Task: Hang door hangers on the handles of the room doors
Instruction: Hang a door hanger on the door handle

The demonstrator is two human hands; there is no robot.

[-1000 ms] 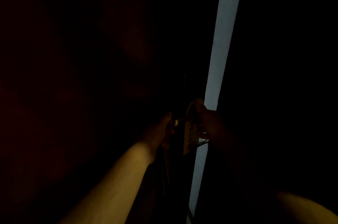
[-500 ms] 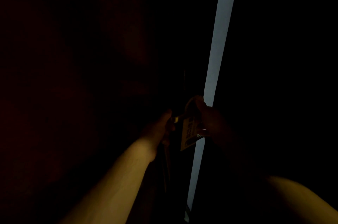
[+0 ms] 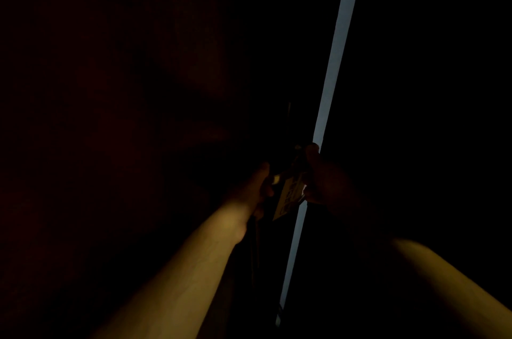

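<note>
Darkness hides most: my right hand (image 3: 324,178) pinches the door hanger (image 3: 288,196), my left hand (image 3: 256,186) closes beside it, seemingly around the handle; hanging looks unfinished.

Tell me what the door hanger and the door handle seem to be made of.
Door hanger: probably card or thin plastic, a flat pale sheet with dark print; too dark to be sure. Door handle: only a small bright glint shows, possibly metal, but I cannot tell.
</note>
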